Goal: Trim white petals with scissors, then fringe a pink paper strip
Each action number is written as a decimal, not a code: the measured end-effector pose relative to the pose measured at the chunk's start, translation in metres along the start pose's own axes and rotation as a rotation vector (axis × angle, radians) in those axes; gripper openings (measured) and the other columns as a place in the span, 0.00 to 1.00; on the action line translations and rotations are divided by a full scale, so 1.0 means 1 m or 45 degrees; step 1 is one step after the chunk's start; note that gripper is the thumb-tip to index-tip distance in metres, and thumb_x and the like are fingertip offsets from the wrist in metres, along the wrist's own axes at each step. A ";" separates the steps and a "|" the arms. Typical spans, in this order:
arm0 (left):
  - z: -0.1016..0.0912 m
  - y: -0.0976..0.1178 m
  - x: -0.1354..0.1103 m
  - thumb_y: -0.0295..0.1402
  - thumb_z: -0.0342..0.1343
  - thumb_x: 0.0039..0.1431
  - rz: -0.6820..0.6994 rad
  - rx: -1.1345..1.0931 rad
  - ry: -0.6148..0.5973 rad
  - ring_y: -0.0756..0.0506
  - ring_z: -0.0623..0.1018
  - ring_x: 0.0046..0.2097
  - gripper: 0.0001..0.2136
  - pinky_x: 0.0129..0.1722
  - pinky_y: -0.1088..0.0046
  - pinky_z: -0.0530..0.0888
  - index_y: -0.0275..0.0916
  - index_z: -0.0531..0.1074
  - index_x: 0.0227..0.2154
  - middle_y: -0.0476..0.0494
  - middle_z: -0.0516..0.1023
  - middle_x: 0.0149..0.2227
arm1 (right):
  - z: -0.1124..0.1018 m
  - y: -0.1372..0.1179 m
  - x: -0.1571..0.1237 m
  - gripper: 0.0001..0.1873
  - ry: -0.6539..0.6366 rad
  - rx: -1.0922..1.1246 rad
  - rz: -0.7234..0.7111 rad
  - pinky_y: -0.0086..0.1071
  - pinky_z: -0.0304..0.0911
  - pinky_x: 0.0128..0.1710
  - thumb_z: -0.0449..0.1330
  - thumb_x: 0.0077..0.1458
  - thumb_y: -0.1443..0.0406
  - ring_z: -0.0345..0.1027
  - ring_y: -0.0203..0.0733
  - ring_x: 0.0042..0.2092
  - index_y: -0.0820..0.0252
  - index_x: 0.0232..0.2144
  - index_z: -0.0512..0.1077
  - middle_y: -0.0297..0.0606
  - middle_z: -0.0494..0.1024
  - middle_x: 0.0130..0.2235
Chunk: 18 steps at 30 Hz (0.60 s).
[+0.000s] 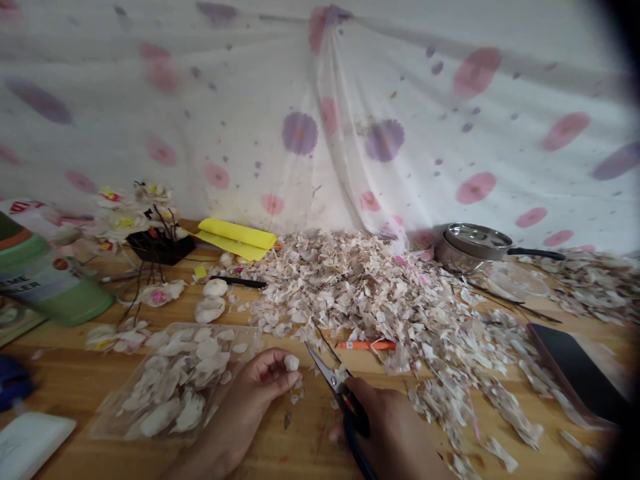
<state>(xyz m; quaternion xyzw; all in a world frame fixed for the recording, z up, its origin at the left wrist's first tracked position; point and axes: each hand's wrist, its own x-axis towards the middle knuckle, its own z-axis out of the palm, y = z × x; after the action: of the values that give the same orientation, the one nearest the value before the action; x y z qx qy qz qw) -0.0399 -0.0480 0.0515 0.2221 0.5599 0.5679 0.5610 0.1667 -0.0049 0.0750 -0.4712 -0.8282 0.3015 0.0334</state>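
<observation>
Pinched between the thumb and fingers of my left hand (263, 383) is a small whitish petal (291, 363). My right hand (385, 427) grips black-handled scissors (334, 380), whose blades point up and to the left, a short way from the petal. Tiny cut scraps (295, 399) lie on the wooden table (280, 440) between the two hands. Left of my left hand, a clear plastic tray (113, 420) holds several pale petals (187, 367). A large heap of dry, off-white petals or scraps (350, 287) spreads beyond both hands.
An orange marker (367, 345) lies at the heap's near edge. To the right are a phone (575, 373) and a metal pot (465, 250). Handmade flowers (160, 293), yellow sheet (237, 235), black pen (239, 282) and green tub (65, 283) stand or lie left.
</observation>
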 end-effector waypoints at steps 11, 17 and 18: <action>0.003 0.012 -0.004 0.37 0.69 0.39 0.177 0.381 0.073 0.45 0.72 0.31 0.08 0.33 0.72 0.69 0.40 0.79 0.23 0.48 0.76 0.24 | 0.001 0.000 0.000 0.09 -0.004 -0.052 0.019 0.29 0.54 0.27 0.63 0.50 0.63 0.76 0.46 0.33 0.58 0.36 0.75 0.40 0.83 0.33; 0.002 0.007 -0.004 0.38 0.71 0.38 0.131 0.272 0.052 0.45 0.73 0.32 0.10 0.35 0.73 0.70 0.40 0.79 0.23 0.49 0.77 0.26 | 0.001 0.000 0.001 0.08 -0.018 -0.062 0.039 0.29 0.54 0.27 0.63 0.51 0.62 0.76 0.47 0.33 0.57 0.35 0.75 0.39 0.83 0.32; 0.002 0.005 -0.004 0.38 0.71 0.38 0.113 0.192 0.045 0.46 0.73 0.33 0.10 0.36 0.73 0.70 0.40 0.79 0.24 0.49 0.77 0.26 | 0.001 0.000 0.001 0.08 -0.018 -0.061 0.037 0.29 0.54 0.27 0.63 0.51 0.62 0.76 0.47 0.33 0.57 0.35 0.75 0.39 0.83 0.32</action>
<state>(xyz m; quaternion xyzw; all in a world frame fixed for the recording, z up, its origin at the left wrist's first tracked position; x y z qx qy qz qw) -0.0396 -0.0493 0.0581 0.2783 0.6004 0.5523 0.5070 0.1660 -0.0046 0.0739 -0.4817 -0.8285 0.2853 0.0120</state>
